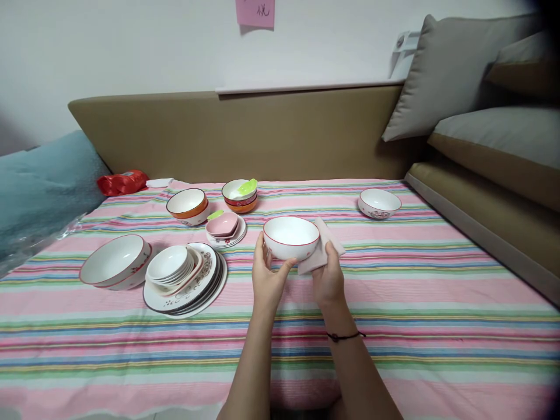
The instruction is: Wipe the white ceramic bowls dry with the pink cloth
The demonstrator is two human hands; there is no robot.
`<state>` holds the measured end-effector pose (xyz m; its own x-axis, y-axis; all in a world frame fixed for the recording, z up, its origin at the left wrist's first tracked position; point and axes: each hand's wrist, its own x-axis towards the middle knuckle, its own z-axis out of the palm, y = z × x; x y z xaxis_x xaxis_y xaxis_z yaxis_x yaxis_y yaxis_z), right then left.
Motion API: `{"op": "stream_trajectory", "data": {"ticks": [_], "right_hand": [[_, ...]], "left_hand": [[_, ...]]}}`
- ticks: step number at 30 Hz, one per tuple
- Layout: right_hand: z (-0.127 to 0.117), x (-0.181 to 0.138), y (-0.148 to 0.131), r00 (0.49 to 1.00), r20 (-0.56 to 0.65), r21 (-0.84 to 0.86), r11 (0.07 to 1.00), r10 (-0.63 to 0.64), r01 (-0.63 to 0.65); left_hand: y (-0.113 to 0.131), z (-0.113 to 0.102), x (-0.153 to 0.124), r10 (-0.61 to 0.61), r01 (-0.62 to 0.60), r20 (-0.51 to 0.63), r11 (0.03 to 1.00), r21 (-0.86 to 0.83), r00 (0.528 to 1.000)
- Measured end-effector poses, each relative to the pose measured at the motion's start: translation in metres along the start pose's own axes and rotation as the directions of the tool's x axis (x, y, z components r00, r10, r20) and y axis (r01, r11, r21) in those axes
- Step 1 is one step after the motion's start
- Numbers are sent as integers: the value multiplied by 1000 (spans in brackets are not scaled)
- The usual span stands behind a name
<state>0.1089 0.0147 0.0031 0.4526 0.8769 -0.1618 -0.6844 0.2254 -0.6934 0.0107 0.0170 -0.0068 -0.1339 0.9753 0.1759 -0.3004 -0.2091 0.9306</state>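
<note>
My left hand (268,279) grips a white bowl with a red rim (291,237) from its left side and lifts it above the striped cloth. Against the bowl's right side my right hand (329,279) presses a pale pink cloth (321,252), fingers closed on it. A dark cord circles my right wrist.
On the striped tablecloth (394,303) lie a large white bowl (114,261), a stack of plates with small dishes (184,275), a pink dish on saucers (224,226), two bowl stacks (188,206) (240,195) and a lone bowl (378,203). Sofa cushions (455,76) rise behind and right.
</note>
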Motion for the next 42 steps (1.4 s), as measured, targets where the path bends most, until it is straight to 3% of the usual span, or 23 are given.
{"op": "stream_trajectory", "data": {"ticks": [4,7,10,12,14,18,22,25,28,31,35,38,40,42], "right_hand": [[-2,2,-1,999,-23,24,999,-25,25],[-5,4,-4,999,-27,45,999,-26,27],[-7,6,-6,1000,-21,60,998,-18,20],[-8,7,-7,999,-38,82,997,-1,4],[-8,8,-7,998,-53,98,995,16,-11],[-6,7,-4,998,-52,102,994,37,-32],[-3,4,0,997,-32,103,993,66,-63],[-3,3,-2,997,-54,110,993,58,-52],[-7,6,-7,993,-101,122,991,60,-48],[-11,9,-10,987,-88,136,983,134,-121],[-16,12,-7,961,-61,161,953,268,-255],[-21,13,-1,942,-13,186,927,334,-326],[-25,15,3,935,15,189,917,355,-351],[-28,17,7,949,86,182,931,305,-316]], "left_hand": [[3,-10,5,-44,45,9,999,-12,999],[4,-17,8,-41,40,9,997,73,999],[4,-20,8,-46,21,140,985,173,989],[3,-20,7,-81,41,264,988,151,961],[0,-17,6,-115,90,302,991,96,946],[-8,-6,3,-130,116,131,987,107,983],[-12,1,-1,-15,11,11,958,287,1000],[-10,-4,1,49,-55,26,931,362,998],[-5,-13,6,78,-110,121,951,289,990],[-3,-15,8,117,-151,177,969,193,977],[-2,-10,8,-27,27,195,1000,6,980],[1,-7,8,-172,189,286,981,-32,942],[3,-7,8,-185,197,316,980,-7,931],[2,-8,8,-137,132,290,991,37,947]]}}
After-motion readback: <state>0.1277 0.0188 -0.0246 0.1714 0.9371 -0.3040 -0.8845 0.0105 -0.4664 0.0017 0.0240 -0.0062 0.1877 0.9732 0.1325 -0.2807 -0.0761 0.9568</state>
